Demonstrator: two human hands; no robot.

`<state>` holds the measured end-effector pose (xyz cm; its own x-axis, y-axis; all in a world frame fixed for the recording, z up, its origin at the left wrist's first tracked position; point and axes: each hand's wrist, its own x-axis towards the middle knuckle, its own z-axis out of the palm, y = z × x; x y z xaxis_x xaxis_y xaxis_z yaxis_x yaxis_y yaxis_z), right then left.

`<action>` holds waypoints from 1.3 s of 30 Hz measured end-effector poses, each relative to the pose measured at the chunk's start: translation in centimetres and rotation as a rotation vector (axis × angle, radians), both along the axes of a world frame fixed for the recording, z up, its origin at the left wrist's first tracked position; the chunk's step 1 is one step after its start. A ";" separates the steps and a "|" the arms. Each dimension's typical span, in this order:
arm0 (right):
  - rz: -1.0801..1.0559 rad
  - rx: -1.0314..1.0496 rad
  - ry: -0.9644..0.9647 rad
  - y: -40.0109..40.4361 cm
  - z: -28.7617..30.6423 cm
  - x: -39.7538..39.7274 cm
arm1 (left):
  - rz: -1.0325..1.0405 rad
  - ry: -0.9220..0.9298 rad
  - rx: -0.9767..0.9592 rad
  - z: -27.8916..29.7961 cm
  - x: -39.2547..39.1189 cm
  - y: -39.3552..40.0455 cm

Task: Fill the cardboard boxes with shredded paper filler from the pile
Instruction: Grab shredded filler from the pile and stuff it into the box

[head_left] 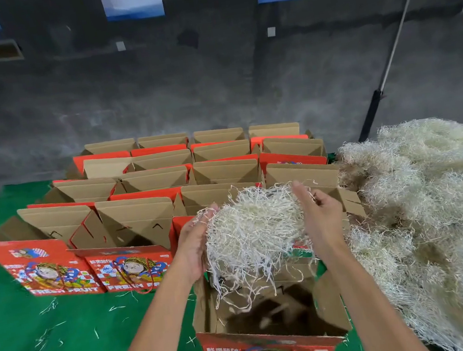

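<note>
filler clump [254, 228] over open box [328, 304] — strands inside

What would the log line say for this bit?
step: filling | hands: left hand and right hand hold filler clump | position: above open near box | pile: right

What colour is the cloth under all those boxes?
Bright green cloth, scattered with stray pale shreds; the head view shows it best.

The scene is being viewed from one head-worn camera, angled forward and down. An open box [269, 315] is being seen close at 6 o'clock, a grey wall [209, 68] far at 12 o'clock.
</note>
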<state>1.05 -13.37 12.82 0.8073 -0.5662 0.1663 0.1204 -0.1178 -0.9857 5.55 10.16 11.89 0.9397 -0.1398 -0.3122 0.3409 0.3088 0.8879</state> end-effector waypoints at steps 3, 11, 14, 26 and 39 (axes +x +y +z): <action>-0.045 0.030 0.024 -1.2 -0.2 -0.5 | 0.027 0.022 0.053 -0.3 0.6 1.1; -0.099 0.082 0.025 -3.5 -0.4 -1.4 | 0.140 -0.015 0.046 -0.1 0.7 2.1; -0.126 0.095 0.038 -4.0 -0.4 -1.9 | 0.174 -0.041 0.195 -0.5 0.7 1.7; -0.066 0.169 -0.010 -3.5 -0.3 -2.0 | 0.204 -0.041 0.051 0.4 0.7 -0.6; -0.113 0.220 -0.005 -5.1 0.1 -2.9 | 0.378 0.015 0.142 0.0 1.3 1.6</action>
<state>-1.85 -18.46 12.94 0.7363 -0.6759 0.0333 0.1239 0.0863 -0.9885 6.80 11.71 11.84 0.9118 0.2604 -0.3174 0.2400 0.2890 0.9267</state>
